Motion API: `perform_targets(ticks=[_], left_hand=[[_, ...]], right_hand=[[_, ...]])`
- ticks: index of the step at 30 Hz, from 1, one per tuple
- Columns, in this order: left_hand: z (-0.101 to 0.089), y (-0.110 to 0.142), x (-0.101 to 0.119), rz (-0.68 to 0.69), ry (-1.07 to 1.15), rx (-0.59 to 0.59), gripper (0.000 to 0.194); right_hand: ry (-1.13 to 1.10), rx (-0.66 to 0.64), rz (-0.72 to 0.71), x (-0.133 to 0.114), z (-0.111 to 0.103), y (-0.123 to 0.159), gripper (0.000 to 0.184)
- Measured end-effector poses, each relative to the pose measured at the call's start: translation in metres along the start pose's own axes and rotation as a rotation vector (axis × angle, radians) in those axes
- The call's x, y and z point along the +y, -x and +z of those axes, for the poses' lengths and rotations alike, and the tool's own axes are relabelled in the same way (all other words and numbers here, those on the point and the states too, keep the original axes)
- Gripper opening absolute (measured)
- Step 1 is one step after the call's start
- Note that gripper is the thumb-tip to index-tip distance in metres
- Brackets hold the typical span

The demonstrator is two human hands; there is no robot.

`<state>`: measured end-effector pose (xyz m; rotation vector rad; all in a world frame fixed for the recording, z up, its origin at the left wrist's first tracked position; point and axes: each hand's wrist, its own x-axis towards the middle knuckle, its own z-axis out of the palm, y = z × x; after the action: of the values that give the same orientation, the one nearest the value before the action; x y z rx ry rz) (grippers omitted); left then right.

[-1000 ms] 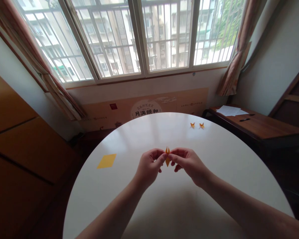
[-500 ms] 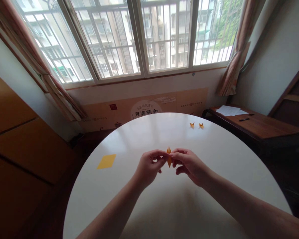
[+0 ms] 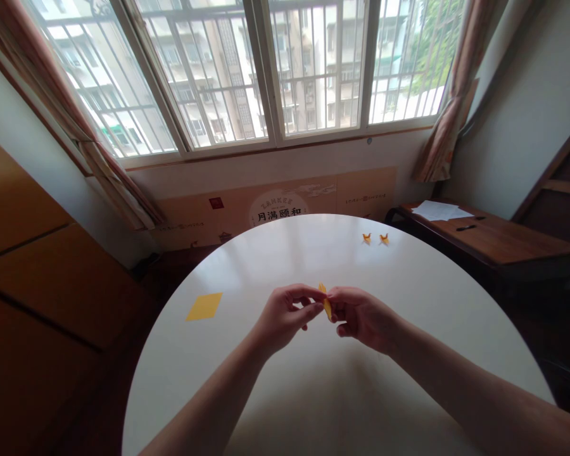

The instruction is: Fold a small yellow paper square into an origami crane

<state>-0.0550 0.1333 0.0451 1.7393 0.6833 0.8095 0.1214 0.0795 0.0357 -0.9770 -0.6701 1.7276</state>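
Observation:
Between my two hands, above the middle of the white round table (image 3: 294, 392), is a small piece of folded yellow origami paper (image 3: 327, 308). My left hand (image 3: 287, 316) pinches it from the left with thumb and forefinger. From the right, my right hand (image 3: 363, 316) grips it too, its fingers curled and partly covering the paper. The narrow folded tips point up and away from me. Two small finished-looking yellow paper cranes (image 3: 367, 239) stand side by side at the table's far right. A flat yellow paper square (image 3: 204, 306) lies on the left.
A wooden side table (image 3: 508, 237) with white papers (image 3: 437, 210) and a small dark object stands beyond the round table on the right. A wooden cabinet (image 3: 38, 297) is at the left. Ahead are a barred window and tied curtains (image 3: 439, 149).
The folded paper has tilted, its lower end swinging right and showing a brighter side. My right fingers have closed in around it; my left hand has barely moved.

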Motion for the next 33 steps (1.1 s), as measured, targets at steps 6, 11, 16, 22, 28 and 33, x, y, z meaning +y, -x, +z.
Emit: perform_targets(ticks=[6, 11, 16, 22, 28, 33], left_hand=[[-0.0008, -0.0001, 0.0013, 0.004, 0.011, -0.010, 0.020], [-0.0014, 0.0006, 0.0029, 0.025, 0.025, -0.023, 0.017], [-0.0007, 0.0011, 0.0040, 0.037, 0.024, -0.014, 0.014], [-0.0015, 0.0029, 0.0073, 0.028, 0.013, -0.031, 0.015], [-0.0030, 0.0020, 0.0079, 0.054, 0.006, -0.050, 0.017], [-0.0015, 0.0024, 0.0080, 0.065, -0.006, -0.047, 0.013]], right_hand=[[0.002, -0.021, 0.010, -0.0006, -0.0015, 0.0006, 0.013], [0.006, -0.049, 0.021, 0.0001, -0.0024, 0.0010, 0.013], [0.006, -0.038, 0.032, 0.0002, -0.0017, 0.0012, 0.012], [0.047, -0.073, -0.018, 0.0002, -0.0010, 0.0008, 0.014], [0.058, -0.093, -0.048, -0.0001, -0.0027, 0.0006, 0.015], [0.041, -0.100, -0.023, -0.0012, -0.0011, 0.0014, 0.014]])
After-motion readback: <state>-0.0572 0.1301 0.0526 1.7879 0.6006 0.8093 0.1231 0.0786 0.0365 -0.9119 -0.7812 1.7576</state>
